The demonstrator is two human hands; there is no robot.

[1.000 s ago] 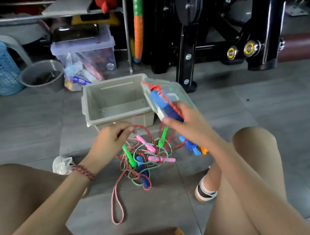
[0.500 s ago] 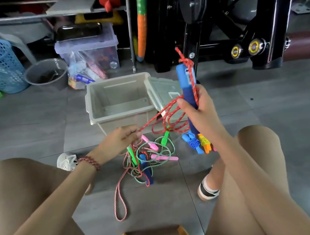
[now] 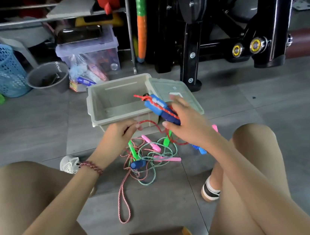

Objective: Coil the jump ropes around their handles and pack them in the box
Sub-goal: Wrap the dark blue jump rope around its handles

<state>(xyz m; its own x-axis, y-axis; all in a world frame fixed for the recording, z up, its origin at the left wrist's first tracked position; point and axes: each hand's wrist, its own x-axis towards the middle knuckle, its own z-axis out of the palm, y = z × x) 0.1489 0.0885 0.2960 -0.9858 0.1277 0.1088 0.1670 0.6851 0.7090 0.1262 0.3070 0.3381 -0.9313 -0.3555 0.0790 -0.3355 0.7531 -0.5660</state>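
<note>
Head view: the pair of dark-blue plastic jump-rope handles [image 3: 157, 108], raised upright half a second earlier, now tilts toward 10 o'clock over the near right corner of the open beige plastic box [image 3: 98, 106]. Judged from this, the red braided rope [image 3: 147, 120] is mid-winding and packing has not begun. The right hand [image 3: 187, 127] clamps the handles between thumb and palm, fingers [image 3: 178, 104] loosely extended. At its 9 o'clock the left hand [image 3: 118, 134] pinches the rope.

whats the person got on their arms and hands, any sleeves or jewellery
No sleeves or gloves show on either arm. A dark red beaded bracelet circles the wrist of the left hand; the right hand and its wrist wear nothing visible.
</note>
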